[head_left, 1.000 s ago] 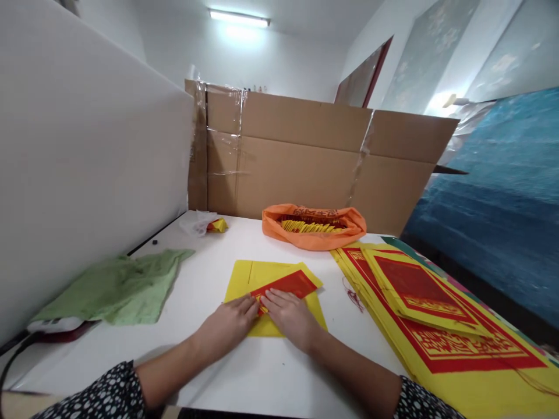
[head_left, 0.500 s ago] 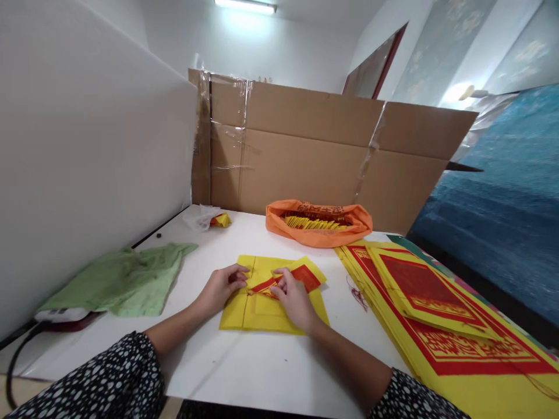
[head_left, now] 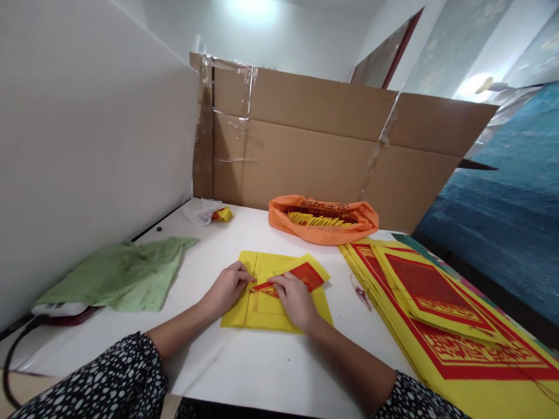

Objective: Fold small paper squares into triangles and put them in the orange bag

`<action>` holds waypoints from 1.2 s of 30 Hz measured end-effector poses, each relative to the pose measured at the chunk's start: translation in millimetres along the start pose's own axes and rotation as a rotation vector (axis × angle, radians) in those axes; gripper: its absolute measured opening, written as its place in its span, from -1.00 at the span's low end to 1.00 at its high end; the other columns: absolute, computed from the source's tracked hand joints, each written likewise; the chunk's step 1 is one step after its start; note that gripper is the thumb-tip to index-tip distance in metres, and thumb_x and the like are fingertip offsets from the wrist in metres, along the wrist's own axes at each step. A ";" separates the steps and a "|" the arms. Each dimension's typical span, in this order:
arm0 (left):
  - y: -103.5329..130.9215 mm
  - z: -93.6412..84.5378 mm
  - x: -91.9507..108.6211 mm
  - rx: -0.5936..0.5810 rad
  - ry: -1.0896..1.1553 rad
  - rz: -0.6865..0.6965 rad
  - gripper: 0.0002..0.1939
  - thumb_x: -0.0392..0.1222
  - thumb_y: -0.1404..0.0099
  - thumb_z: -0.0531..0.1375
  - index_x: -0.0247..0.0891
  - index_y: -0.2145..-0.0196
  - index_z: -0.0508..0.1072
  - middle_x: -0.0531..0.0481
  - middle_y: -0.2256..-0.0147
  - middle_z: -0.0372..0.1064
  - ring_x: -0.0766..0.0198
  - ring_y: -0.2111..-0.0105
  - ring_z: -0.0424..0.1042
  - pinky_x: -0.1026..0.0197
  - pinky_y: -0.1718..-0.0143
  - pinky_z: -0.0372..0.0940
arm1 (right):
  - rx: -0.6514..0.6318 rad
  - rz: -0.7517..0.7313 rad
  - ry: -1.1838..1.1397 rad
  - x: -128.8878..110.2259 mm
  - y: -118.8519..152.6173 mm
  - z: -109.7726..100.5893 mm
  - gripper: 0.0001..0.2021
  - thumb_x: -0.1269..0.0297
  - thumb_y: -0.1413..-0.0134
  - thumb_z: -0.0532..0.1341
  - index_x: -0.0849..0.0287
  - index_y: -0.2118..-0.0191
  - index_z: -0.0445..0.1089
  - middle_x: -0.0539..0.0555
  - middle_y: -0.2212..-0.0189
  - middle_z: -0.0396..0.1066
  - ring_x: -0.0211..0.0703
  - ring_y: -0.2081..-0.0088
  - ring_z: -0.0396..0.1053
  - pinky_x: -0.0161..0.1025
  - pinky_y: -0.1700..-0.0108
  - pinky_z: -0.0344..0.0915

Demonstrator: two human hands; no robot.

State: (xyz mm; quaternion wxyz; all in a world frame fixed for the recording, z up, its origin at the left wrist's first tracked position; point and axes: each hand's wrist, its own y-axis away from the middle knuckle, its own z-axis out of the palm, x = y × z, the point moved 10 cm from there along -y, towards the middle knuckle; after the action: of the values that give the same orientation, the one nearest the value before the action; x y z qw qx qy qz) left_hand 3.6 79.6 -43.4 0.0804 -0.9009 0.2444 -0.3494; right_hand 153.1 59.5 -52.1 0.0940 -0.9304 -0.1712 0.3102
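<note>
A yellow sheet (head_left: 279, 317) lies on the white table, with a folded yellow-and-red printed flap (head_left: 308, 274) slanting across its top. Down its left part runs a thin dark line, with a small red knot of thread (head_left: 251, 290) on it. My left hand (head_left: 227, 289) rests at the sheet's left side, fingers curled and pressed together beside the knot; anything between them is too small to make out. From the right, my right hand (head_left: 294, 298) has its thumb and fingers closed on the printed flap, its fingertips near the knot.
An orange bag (head_left: 323, 235) packed with yellow pieces stands behind the sheet. Large yellow-and-red printed sheets (head_left: 437, 291) are stacked at right, near loose red thread (head_left: 362, 295). A green cloth (head_left: 126, 279) partly covers a white device at left; a cardboard panel (head_left: 305, 145) rises behind.
The view has tilted down slightly. My left fingers have closed more and curled in beside the knot. My right fingertips have flattened onto the flap and shifted slightly left.
</note>
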 end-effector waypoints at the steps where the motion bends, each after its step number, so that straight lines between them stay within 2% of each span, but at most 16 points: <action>1: 0.9 0.0 3.1 0.010 -0.050 0.015 -0.70 -0.32 -0.29 0.05 -0.21 0.31 0.60 -0.05 0.35 0.33 0.26 0.36 0.37 0.22 0.32 0.31 | -0.001 0.000 0.014 -0.5 0.3 0.2 -0.70 0.44 -0.24 0.06 0.04 0.09 0.50 0.08 0.29 0.42 -0.13 0.23 0.42 -0.25 0.14 0.34; 3: 3.8 0.5 13.5 0.018 -0.184 0.070 -0.70 -0.32 -0.32 0.04 -0.22 0.30 0.60 -0.08 0.32 0.34 0.21 0.32 0.37 0.17 0.28 0.33 | -0.003 -0.005 0.037 -1.4 0.6 0.7 -0.70 0.42 -0.25 0.06 0.05 0.08 0.51 0.08 0.30 0.41 -0.13 0.25 0.42 -0.25 0.16 0.35; 5: 10.2 6.6 30.5 -0.021 -0.331 0.184 -0.72 -0.33 -0.33 0.05 -0.24 0.23 0.57 -0.14 0.20 0.37 0.12 0.17 0.37 0.08 0.15 0.33 | -0.015 -0.008 0.065 -1.7 0.6 2.2 -0.70 0.41 -0.25 0.07 0.05 0.07 0.50 0.07 0.31 0.40 -0.13 0.26 0.42 -0.25 0.18 0.35; 7: 21.6 19.2 47.3 -0.099 -0.436 0.310 -0.69 -0.38 -0.33 0.03 -0.28 0.08 0.50 -0.19 0.05 0.36 0.08 0.01 0.32 0.04 0.02 0.28 | -0.032 -0.009 0.104 -1.7 0.6 4.5 -0.71 0.41 -0.25 0.08 0.04 0.05 0.49 0.08 0.29 0.40 -0.13 0.27 0.42 -0.26 0.20 0.34; 9: 34.3 33.8 55.4 -0.163 -0.510 0.358 -0.59 -0.44 -0.30 -0.01 -0.37 -0.05 0.39 -0.25 -0.06 0.32 0.06 -0.08 0.27 0.03 -0.06 0.24 | -0.048 -0.006 0.160 -1.5 1.1 6.7 -0.71 0.39 -0.26 0.08 0.02 0.04 0.49 0.08 0.28 0.40 -0.13 0.27 0.43 -0.27 0.22 0.34; 11: 44.0 45.5 54.5 -0.169 -0.599 0.303 -0.51 -0.45 -0.27 -0.03 -0.46 -0.15 0.30 -0.34 -0.12 0.27 -0.07 -0.13 0.23 -0.08 -0.09 0.20 | -0.054 -0.005 0.226 -1.8 2.2 7.8 -0.71 0.37 -0.26 0.08 0.00 0.04 0.48 0.08 0.28 0.41 -0.13 0.30 0.44 -0.28 0.28 0.32; 13: 50.9 51.4 51.1 -0.112 -0.676 0.193 -0.50 -0.38 -0.29 -0.02 -0.46 -0.19 0.26 -0.37 -0.18 0.20 -0.26 -0.16 0.15 -0.25 -0.07 0.15 | -0.056 -0.013 0.279 -2.7 3.8 8.3 -0.72 0.35 -0.27 0.09 -0.02 0.03 0.48 0.07 0.29 0.41 -0.14 0.32 0.44 -0.29 0.34 0.30; 15: 56.4 52.7 52.4 -0.025 -0.708 0.111 -0.52 -0.22 -0.36 0.00 -0.39 -0.20 0.27 -0.36 -0.20 0.17 -0.38 -0.17 0.11 -0.38 -0.05 0.10 | -0.050 -0.018 0.295 -2.8 5.4 7.4 -0.71 0.35 -0.26 0.09 -0.02 0.01 0.46 0.08 0.28 0.41 -0.14 0.34 0.44 -0.29 0.35 0.29; 17: 59.8 53.5 58.1 0.035 -0.706 0.085 -0.49 -0.02 -0.37 0.04 -0.26 -0.20 0.27 -0.34 -0.20 0.18 -0.43 -0.17 0.08 -0.44 -0.03 0.06 | -0.042 -0.015 0.261 -1.1 6.6 5.6 -0.70 0.37 -0.25 0.08 -0.02 -0.01 0.45 0.08 0.26 0.41 -0.15 0.33 0.44 -0.29 0.34 0.30; 19: 60.0 54.4 63.4 0.052 -0.698 0.081 -0.42 0.13 -0.32 0.11 -0.13 -0.21 0.24 -0.31 -0.19 0.19 -0.46 -0.17 0.07 -0.50 -0.03 0.02 | -0.030 -0.008 0.178 1.7 7.2 2.9 -0.69 0.36 -0.27 0.06 0.00 -0.02 0.44 0.09 0.25 0.40 -0.15 0.31 0.43 -0.28 0.29 0.32; 21: 57.4 55.4 66.4 0.042 -0.702 0.071 -0.37 0.19 -0.27 0.14 -0.11 -0.21 0.24 -0.32 -0.18 0.20 -0.49 -0.17 0.06 -0.55 -0.04 -0.05 | -0.025 -0.004 0.082 4.4 7.3 0.4 -0.71 0.35 -0.27 0.05 0.04 0.00 0.44 0.09 0.24 0.39 -0.15 0.29 0.43 -0.26 0.23 0.34; 23: 53.2 59.8 69.8 0.011 -0.700 0.087 -0.36 0.20 -0.29 0.11 -0.20 -0.20 0.25 -0.35 -0.18 0.19 -0.44 -0.21 0.03 -0.51 -0.11 -0.10 | -0.023 -0.001 0.022 6.8 7.5 -1.4 -0.74 0.34 -0.25 0.07 0.06 0.04 0.45 0.08 0.24 0.36 -0.15 0.29 0.41 -0.23 0.20 0.35; 27: 47.3 75.9 78.0 -0.077 -0.674 0.182 -0.40 0.14 -0.41 -0.07 -0.42 -0.15 0.27 -0.41 -0.18 0.18 -0.21 -0.22 0.09 -0.27 -0.18 0.00 | -0.043 -0.021 0.023 7.4 11.5 -2.4 -0.75 0.36 -0.22 0.11 0.08 0.06 0.45 0.09 0.25 0.29 -0.13 0.29 0.39 -0.18 0.18 0.37; 33: 42.2 69.3 81.5 -0.178 -0.690 0.222 -0.31 0.29 -0.29 0.04 -0.28 -0.17 0.29 -0.37 -0.19 0.18 -0.33 -0.13 0.18 -0.29 -0.05 0.08 | -0.030 -0.169 0.023 1.3 35.6 -12.8 -0.69 0.42 -0.22 0.05 0.10 0.03 0.45 0.14 0.19 0.30 -0.10 0.22 0.37 -0.14 0.14 0.39; 36: 33.6 62.2 84.7 -0.279 -0.645 0.297 -0.33 0.30 -0.30 0.02 -0.20 -0.17 0.31 -0.31 -0.19 0.20 -0.22 -0.02 0.28 -0.15 0.04 0.15 | 0.001 -0.215 0.087 3.2 50.3 -18.6 -0.71 0.39 -0.22 0.07 0.17 0.03 0.46 0.20 0.14 0.31 -0.04 0.16 0.34 -0.08 0.08 0.37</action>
State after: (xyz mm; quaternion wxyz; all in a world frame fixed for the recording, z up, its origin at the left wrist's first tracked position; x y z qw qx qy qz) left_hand 86.2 6.8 -50.2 0.0794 -0.9217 0.3797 0.0044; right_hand 180.0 12.9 -53.4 0.1343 -0.9192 -0.2655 0.2580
